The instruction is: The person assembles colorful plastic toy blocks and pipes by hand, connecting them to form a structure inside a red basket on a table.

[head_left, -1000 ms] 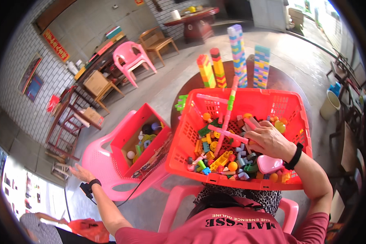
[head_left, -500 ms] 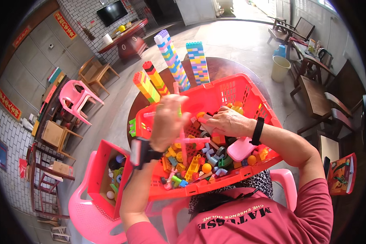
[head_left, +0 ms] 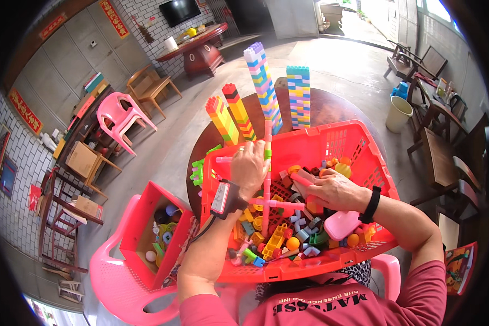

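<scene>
My left hand (head_left: 249,167) is closed around a frame of joined pink plastic tubes (head_left: 267,187) with a green joint, upright over the left part of a red basket (head_left: 304,267). Its side tubes stick out left and right. Deeper in the basket, my right hand (head_left: 338,191) is closed on a short pink tube (head_left: 301,179), its fingertips partly hidden. Beneath both hands lie mixed toy pieces, among them a yellow block piece (head_left: 274,242), an orange ball (head_left: 293,243) and a pink oval lid-like piece (head_left: 342,225).
Several block towers, such as a pastel one (head_left: 264,89), stand on the round brown table (head_left: 358,111) behind the basket. At left a red box (head_left: 137,239) of toys rests on a pink chair (head_left: 111,271). A cream bin (head_left: 399,115) stands on the floor at right.
My left hand, blurred by motion before, is now sharp and gripping the tube frame. The whole view has shifted, moving the scene rightward and down. My right hand stays over the toy pieces.
</scene>
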`<state>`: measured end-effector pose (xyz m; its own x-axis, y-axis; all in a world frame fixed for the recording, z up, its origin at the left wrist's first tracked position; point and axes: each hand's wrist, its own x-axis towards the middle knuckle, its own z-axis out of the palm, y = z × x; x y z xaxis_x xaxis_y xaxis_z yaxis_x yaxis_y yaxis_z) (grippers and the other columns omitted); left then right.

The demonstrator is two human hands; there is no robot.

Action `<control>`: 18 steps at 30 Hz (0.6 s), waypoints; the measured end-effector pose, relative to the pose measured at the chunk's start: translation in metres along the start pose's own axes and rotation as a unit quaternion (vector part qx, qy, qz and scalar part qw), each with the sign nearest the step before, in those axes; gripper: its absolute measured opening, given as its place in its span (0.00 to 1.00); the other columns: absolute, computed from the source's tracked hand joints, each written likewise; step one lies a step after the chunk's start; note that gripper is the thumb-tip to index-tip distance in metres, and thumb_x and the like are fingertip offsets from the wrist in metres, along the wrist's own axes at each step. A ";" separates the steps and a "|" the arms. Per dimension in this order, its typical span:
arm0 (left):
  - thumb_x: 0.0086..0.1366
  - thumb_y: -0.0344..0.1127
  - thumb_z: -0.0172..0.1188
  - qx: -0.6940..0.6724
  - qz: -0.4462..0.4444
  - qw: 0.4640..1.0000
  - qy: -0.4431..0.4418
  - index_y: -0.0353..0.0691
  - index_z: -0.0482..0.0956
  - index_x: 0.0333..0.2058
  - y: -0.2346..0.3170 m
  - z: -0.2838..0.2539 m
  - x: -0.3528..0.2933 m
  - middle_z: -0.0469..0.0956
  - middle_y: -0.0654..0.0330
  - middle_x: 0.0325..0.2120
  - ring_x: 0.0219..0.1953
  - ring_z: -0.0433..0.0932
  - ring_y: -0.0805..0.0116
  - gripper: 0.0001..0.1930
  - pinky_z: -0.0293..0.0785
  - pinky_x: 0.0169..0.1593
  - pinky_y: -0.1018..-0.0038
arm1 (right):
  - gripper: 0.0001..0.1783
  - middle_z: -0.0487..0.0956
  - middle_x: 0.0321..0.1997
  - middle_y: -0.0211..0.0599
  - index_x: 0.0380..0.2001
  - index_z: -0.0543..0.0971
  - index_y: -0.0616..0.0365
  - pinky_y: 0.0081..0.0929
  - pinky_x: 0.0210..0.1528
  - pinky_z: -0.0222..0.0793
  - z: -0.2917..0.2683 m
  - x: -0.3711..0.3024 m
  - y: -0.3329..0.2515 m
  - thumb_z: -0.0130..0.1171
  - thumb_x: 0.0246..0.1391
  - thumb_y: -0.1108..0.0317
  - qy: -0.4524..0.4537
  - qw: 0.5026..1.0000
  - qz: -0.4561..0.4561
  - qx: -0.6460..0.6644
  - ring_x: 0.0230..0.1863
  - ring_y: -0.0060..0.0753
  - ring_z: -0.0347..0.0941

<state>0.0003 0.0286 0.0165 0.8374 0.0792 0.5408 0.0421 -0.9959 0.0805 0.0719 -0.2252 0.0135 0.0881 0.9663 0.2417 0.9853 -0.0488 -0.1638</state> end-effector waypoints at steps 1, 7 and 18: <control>0.53 0.41 0.66 0.024 -0.029 0.999 -0.006 0.41 0.68 0.50 -0.003 0.000 0.000 0.75 0.51 0.39 0.38 0.78 0.50 0.27 0.74 0.40 0.59 | 0.16 0.76 0.26 0.30 0.44 0.75 0.53 0.37 0.43 0.64 0.000 -0.001 0.000 0.58 0.50 0.66 -0.029 1.000 0.006 -0.004 0.35 0.35 0.76; 0.51 0.50 0.69 0.018 -0.082 0.996 -0.037 0.41 0.65 0.52 -0.003 0.015 -0.004 0.75 0.53 0.34 0.33 0.80 0.51 0.34 0.76 0.34 0.60 | 0.08 0.76 0.27 0.34 0.32 0.76 0.52 0.38 0.48 0.63 -0.001 0.000 -0.004 0.60 0.50 0.63 0.001 0.998 -0.011 0.063 0.35 0.38 0.75; 0.54 0.38 0.63 0.101 -0.046 0.994 -0.016 0.36 0.67 0.42 0.010 0.037 -0.006 0.76 0.55 0.24 0.26 0.81 0.57 0.20 0.77 0.33 0.64 | 0.10 0.76 0.26 0.38 0.33 0.75 0.55 0.38 0.46 0.65 -0.018 0.006 -0.013 0.62 0.45 0.69 0.015 0.995 0.008 0.101 0.34 0.43 0.75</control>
<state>0.0159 0.0170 -0.0166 0.8421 0.1714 0.5114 0.2250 -0.9734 -0.0443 0.0622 -0.2238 0.0346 0.1106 0.9575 0.2665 0.9348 -0.0092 -0.3550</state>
